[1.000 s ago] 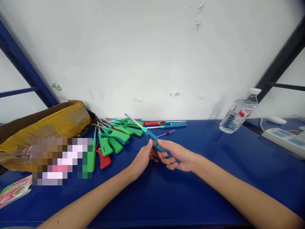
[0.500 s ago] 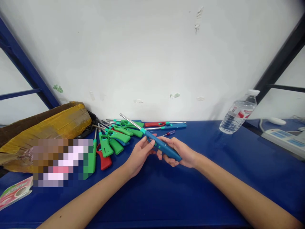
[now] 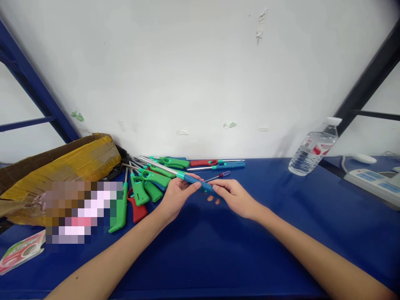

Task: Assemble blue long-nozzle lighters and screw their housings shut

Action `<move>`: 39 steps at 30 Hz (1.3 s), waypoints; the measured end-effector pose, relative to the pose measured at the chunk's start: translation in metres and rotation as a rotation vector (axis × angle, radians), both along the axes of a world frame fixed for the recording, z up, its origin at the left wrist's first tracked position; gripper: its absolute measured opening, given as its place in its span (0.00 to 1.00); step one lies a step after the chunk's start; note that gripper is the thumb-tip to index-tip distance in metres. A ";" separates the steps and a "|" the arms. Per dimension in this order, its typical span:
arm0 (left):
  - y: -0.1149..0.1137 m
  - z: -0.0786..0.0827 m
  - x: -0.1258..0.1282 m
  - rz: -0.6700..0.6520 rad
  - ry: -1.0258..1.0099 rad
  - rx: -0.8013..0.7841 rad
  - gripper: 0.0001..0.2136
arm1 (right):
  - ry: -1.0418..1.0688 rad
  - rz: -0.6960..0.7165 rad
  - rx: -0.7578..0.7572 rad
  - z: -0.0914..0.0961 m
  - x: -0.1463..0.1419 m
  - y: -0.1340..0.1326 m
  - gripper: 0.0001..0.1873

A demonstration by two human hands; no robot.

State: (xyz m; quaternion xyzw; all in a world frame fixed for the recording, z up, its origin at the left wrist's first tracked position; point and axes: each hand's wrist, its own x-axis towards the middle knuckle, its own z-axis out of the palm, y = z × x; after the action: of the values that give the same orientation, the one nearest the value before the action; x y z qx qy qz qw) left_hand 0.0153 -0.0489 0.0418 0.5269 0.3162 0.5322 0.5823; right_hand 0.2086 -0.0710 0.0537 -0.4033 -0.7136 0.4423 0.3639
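Blue lighter [image 3: 189,178] — gripped by my left hand [image 3: 177,195] and right hand [image 3: 239,197]
Silver tube [image 3: 159,166], turquoise collar [image 3: 181,174] — blue handle [image 3: 206,186] partly covered.

White wall [image 3: 200,75] behind blue table [image 3: 281,216]

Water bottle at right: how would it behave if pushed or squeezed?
The water bottle would probably tip if pushed high, being tall and narrow. Its clear ribbed wall may dent. Water low inside likely steadies its base.
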 end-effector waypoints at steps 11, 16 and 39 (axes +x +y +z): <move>-0.002 0.004 0.000 0.029 0.157 0.089 0.15 | -0.661 0.029 0.567 0.001 0.012 0.002 0.15; -0.006 0.008 0.000 0.005 0.183 0.102 0.14 | -0.659 0.050 0.574 0.001 0.012 0.000 0.13; -0.006 -0.007 0.001 -0.311 -0.088 -0.240 0.10 | 0.450 0.233 -0.847 0.000 -0.013 -0.013 0.16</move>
State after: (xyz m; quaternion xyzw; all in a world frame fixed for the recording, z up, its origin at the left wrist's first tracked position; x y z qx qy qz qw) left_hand 0.0166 -0.0548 0.0349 0.4726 0.2665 0.4166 0.7294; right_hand 0.1954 -0.0837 0.0532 -0.3277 -0.4153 0.8074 0.2613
